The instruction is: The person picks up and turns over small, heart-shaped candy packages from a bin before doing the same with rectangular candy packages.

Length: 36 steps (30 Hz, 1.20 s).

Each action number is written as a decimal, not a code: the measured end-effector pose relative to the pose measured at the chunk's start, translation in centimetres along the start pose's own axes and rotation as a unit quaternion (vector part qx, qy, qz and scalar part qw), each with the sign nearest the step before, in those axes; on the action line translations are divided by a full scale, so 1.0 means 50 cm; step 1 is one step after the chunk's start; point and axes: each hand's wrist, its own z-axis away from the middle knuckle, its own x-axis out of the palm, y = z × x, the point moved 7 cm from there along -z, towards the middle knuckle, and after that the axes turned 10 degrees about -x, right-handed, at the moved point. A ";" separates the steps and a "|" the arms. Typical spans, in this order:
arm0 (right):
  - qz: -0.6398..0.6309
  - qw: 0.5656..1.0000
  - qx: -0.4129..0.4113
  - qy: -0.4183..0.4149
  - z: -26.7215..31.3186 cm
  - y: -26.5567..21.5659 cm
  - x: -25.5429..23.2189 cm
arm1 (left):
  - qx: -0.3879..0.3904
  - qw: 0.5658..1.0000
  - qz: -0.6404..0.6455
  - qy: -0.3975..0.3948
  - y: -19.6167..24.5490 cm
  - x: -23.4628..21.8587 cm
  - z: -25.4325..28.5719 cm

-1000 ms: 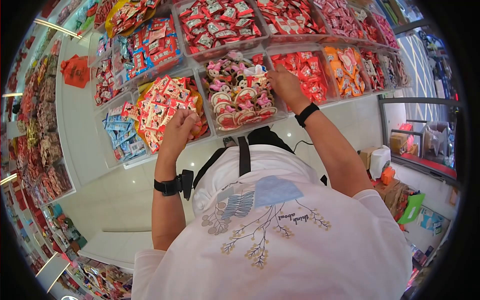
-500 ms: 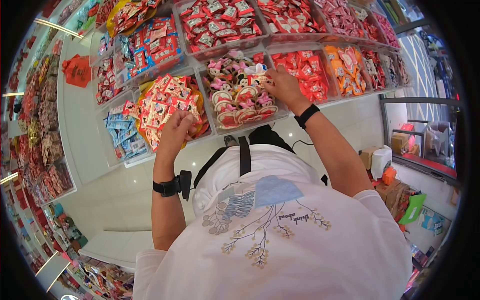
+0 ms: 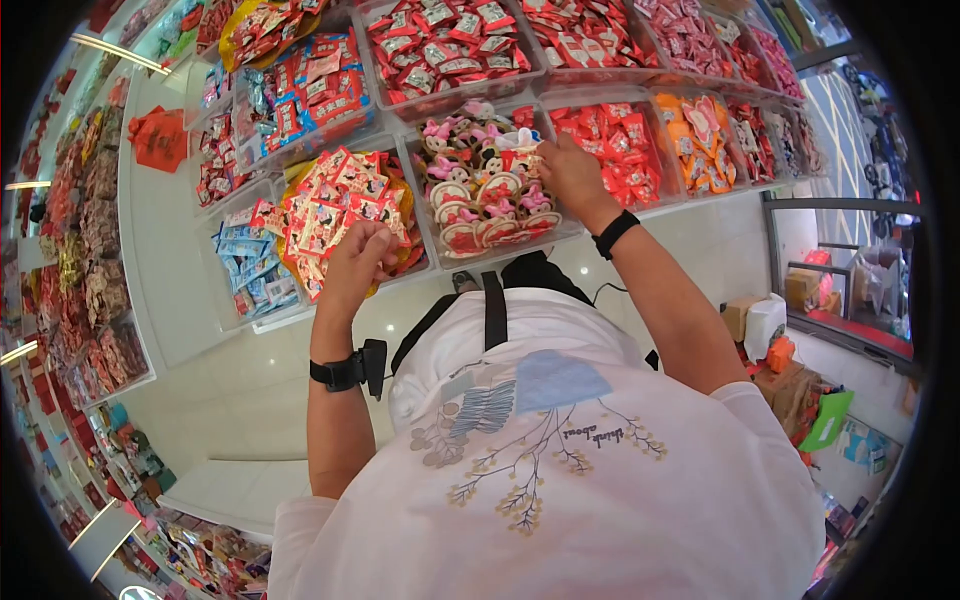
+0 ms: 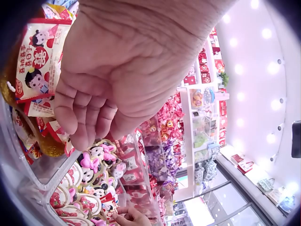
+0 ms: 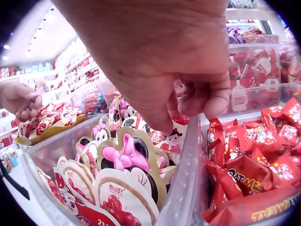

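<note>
Little has shifted: the right hand (image 3: 580, 178) still pinches a packet (image 5: 173, 140), unreleased, at the bin (image 5: 184, 165) below it; the left hand (image 3: 352, 264), loosely curled and empty, has a heap (image 3: 325, 195) beside it.

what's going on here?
A person is handling small packets at some open bins. The right hand pinches a cream-and-red cartoon packet, low among the Minnie Mouse packets, near that bin's side wall. The left hand is close to a heap of similar cream-and-red packets, its fingers loosely curled with nothing visible in them.
</note>
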 end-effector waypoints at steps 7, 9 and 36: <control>-0.051 0.998 0.043 0.007 0.004 -0.006 -0.019 | 0.084 0.986 0.027 0.142 0.007 -0.131 0.004; -0.067 0.996 0.042 0.030 0.004 -0.015 -0.031 | 0.130 0.970 -0.035 0.203 0.003 -0.168 0.000; -0.360 0.929 0.062 -0.057 0.007 -0.147 -0.027 | 0.169 0.913 -0.313 0.200 0.064 -0.116 0.027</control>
